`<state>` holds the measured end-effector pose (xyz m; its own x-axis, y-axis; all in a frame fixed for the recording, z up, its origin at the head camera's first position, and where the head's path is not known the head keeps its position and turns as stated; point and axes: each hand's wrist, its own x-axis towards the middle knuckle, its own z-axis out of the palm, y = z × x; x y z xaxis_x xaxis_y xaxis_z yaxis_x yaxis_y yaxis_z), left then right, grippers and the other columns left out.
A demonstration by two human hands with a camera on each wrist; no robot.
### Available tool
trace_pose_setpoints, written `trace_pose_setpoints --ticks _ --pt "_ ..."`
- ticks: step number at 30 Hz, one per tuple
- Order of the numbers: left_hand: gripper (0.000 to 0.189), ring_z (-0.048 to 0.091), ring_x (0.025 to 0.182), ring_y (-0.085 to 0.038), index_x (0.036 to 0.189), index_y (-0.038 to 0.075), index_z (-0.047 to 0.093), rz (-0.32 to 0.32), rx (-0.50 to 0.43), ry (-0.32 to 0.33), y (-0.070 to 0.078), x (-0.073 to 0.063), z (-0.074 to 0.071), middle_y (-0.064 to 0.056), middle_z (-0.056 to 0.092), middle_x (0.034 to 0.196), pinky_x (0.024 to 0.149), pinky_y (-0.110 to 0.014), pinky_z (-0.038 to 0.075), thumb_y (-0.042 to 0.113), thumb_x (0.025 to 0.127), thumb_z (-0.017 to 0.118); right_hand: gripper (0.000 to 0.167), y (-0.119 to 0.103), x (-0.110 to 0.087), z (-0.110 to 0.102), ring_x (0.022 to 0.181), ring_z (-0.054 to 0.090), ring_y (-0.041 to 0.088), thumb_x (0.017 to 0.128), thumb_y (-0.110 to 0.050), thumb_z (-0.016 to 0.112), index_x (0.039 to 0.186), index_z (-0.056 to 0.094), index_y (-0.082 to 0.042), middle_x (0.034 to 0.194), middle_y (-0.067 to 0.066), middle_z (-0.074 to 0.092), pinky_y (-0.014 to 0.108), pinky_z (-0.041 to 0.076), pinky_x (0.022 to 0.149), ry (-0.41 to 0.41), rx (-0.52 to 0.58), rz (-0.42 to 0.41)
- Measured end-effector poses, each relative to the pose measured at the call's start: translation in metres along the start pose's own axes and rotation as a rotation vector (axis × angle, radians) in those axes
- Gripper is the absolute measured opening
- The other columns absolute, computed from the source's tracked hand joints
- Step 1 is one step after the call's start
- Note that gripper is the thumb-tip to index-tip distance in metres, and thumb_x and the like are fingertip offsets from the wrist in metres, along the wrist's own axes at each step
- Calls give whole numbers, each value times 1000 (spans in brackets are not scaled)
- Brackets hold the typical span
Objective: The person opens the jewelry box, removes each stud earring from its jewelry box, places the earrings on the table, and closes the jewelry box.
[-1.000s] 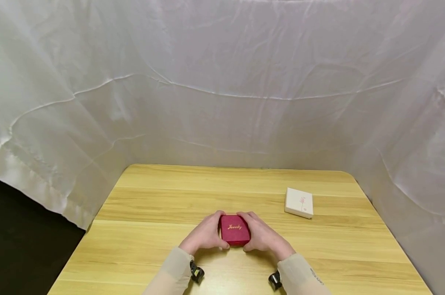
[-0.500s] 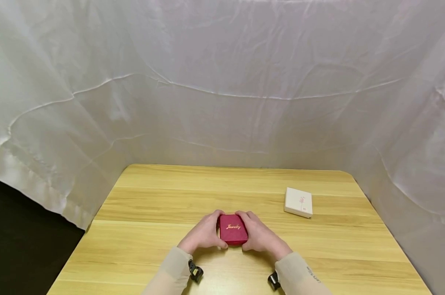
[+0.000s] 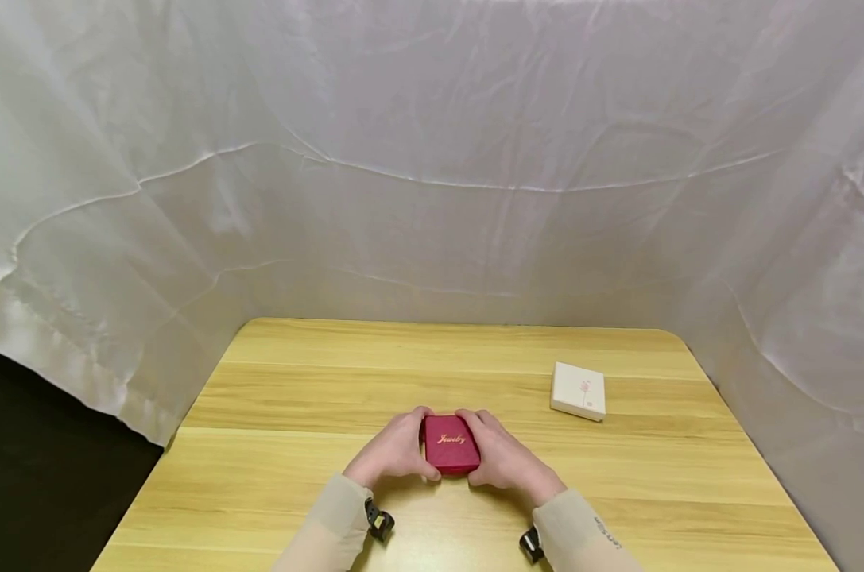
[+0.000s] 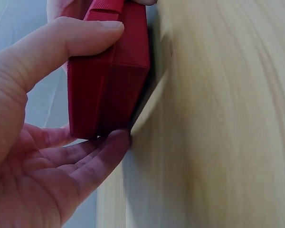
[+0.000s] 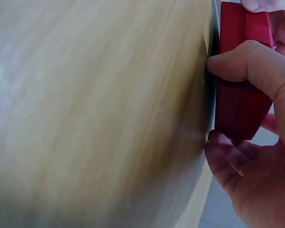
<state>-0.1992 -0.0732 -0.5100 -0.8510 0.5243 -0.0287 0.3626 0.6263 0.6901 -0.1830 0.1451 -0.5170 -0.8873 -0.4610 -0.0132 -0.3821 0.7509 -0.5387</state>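
Observation:
A small red jewelry box (image 3: 452, 454), with gold "Jewelry" lettering on its lid, sits near the front middle of the table between both hands. My left hand (image 3: 397, 450) grips its left side, thumb on the near face and fingers at the far side. From the right, my right hand (image 3: 501, 454) holds it in the same way. A ribbed red ribbon tab (image 4: 104, 10) shows on the near face in the left wrist view, close to the left thumb. In the right wrist view the box (image 5: 240, 107) is low against the tabletop. Its inside is hidden.
A white square box (image 3: 578, 391) with a pink flower print lies at the back right of the wooden table (image 3: 317, 381). Pale curtains (image 3: 432, 238) hang behind and on both sides. A dark area lies beyond the left table edge.
Both hands and the red jewelry box appear very slightly further left, while the whole head view has shifted a little too. The grip on the box looks the same.

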Motion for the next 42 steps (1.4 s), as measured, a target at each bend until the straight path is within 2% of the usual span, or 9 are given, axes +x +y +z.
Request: trace_pose_setpoints --ticks 10,16,19,24,31,42 --pt "84 58 83 -10 124 2 51 4 -11 -14 0 0 -2 1 61 98 80 -29 51 19 55 94 103 -5 -3 -1 107 52 24 59 -3 86 148 36 -7 127 13 48 45 48 92 1 -28 -1" --pt "99 60 102 -19 138 -4 44 17 14 -35 -1 -2 -4 -9 62 116 94 -37 48 19 56 94 102 0 -2 -1 105 53 23 60 -8 86 149 36 -7 127 13 49 46 49 91 -10 28 2" --pt "101 60 107 -22 139 -5 43 30 10 -35 -2 -2 -4 -10 62 120 97 -40 47 18 56 95 101 2 -2 -3 104 53 23 62 -11 86 150 36 -7 128 13 49 46 48 91 -20 63 8" --pt "92 60 101 -19 132 -1 49 46 -7 -21 -4 -1 -4 -6 63 114 94 -39 48 17 55 95 101 2 0 -4 104 53 21 64 -17 87 150 35 -8 128 11 49 45 48 91 -30 74 17" --pt "87 60 92 -13 129 2 51 -2 -15 -32 -3 0 -5 -1 63 106 88 -34 50 19 55 94 102 1 0 -1 104 53 22 60 -13 87 148 37 -7 125 12 50 46 48 91 -3 31 2" --pt "85 60 87 -10 127 2 54 5 -28 -54 -4 2 -7 3 64 101 86 -33 50 17 54 94 100 -2 0 1 106 52 24 62 -14 89 147 37 -7 126 13 49 46 49 92 4 -16 10"
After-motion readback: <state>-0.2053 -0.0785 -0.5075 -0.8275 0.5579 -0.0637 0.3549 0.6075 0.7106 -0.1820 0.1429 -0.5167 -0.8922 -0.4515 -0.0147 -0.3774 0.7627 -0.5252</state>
